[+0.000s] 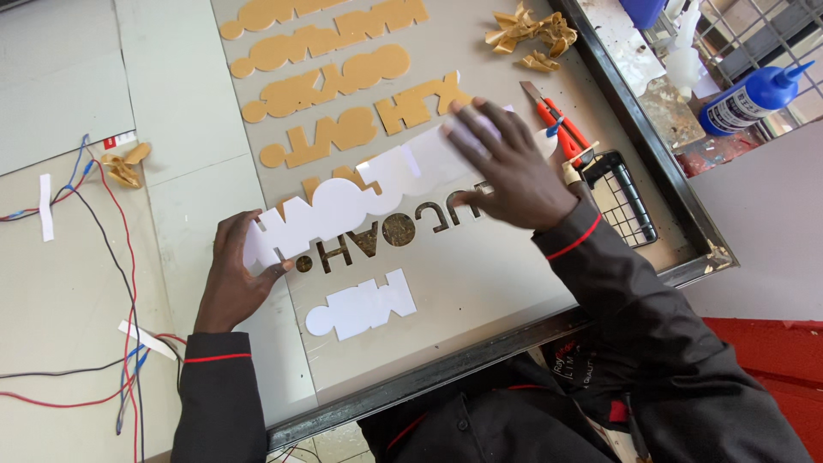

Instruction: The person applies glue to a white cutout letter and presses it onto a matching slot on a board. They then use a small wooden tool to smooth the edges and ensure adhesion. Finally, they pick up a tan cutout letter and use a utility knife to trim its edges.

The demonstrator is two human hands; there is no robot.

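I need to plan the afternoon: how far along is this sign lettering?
Done: letter openings are cut in the panel, and one white piece lies loose below them. In hand: the left hand and right hand hold a long white cutout over the openings. Left: the tan-backed pieces above remain unpeeled.

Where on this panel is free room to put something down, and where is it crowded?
Bare panel lies right of the small white cutout, below the right hand. The upper part is crowded with tan cutouts. The knife and black grid fill the right edge.
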